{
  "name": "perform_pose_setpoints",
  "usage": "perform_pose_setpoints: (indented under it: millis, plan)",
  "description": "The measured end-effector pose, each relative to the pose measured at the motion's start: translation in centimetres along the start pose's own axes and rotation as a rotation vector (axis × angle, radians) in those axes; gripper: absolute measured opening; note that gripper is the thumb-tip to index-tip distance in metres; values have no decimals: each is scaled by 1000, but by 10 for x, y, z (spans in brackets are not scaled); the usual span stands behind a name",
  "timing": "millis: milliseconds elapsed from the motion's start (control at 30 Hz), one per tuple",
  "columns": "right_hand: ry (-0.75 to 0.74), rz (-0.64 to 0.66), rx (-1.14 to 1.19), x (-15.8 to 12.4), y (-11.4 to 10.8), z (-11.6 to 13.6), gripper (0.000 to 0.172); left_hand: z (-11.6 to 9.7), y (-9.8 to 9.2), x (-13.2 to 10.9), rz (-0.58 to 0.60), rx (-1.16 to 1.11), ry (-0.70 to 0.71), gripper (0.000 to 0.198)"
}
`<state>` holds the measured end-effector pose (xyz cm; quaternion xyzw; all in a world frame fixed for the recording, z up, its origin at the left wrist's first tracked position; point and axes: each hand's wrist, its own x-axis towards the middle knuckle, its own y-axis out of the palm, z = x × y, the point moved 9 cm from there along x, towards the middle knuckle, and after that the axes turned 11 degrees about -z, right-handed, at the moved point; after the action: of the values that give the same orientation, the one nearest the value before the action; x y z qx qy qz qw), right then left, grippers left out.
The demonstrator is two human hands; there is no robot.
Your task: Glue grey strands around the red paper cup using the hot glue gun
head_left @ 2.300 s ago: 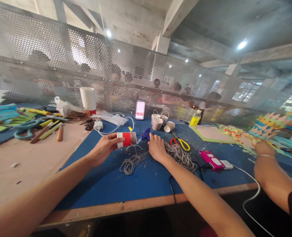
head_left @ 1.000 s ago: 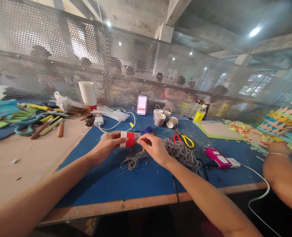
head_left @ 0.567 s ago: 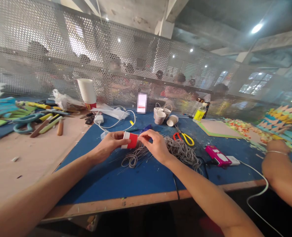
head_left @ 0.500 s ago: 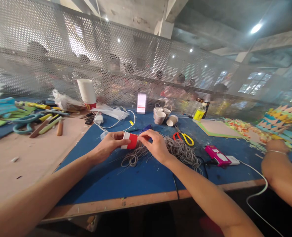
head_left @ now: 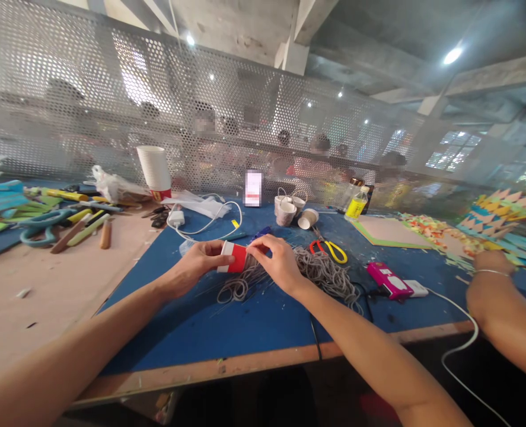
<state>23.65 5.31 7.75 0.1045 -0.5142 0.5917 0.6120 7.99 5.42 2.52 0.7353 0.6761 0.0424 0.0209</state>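
My left hand [head_left: 203,261] is closed around a red and white paper cup [head_left: 237,259] that lies on its side in the air, mouth toward the left. At the cup's right end, the fingers of my right hand [head_left: 276,258] are pinched together on grey cord, most of it hidden by the fingers. A greyish band shows around that end of the cup. Below and right of the hands spreads a loose tangle of grey cord [head_left: 327,276] on the blue table top. Scissors with red and yellow handles [head_left: 334,251] lie just behind the tangle.
Several small cups [head_left: 284,212] stand behind, one tipped over. A paper cup stack [head_left: 155,172], a phone [head_left: 252,188] and a yellow-labelled bottle [head_left: 356,204] line the back. Tools [head_left: 105,235] lie left. A magenta device [head_left: 389,281] and another person's arm [head_left: 503,296] are at right.
The view has shifted slightly. Both hands stay at the cup, nearly in the same pose, with the cup still on its side.
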Motion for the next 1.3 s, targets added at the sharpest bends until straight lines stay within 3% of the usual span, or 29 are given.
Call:
perform_pose_setpoints:
  millis: [1300]
  plan:
    - [-21, -35, 37, 0, 0, -4, 13, 1, 2, -2, 51, 32, -15, 31]
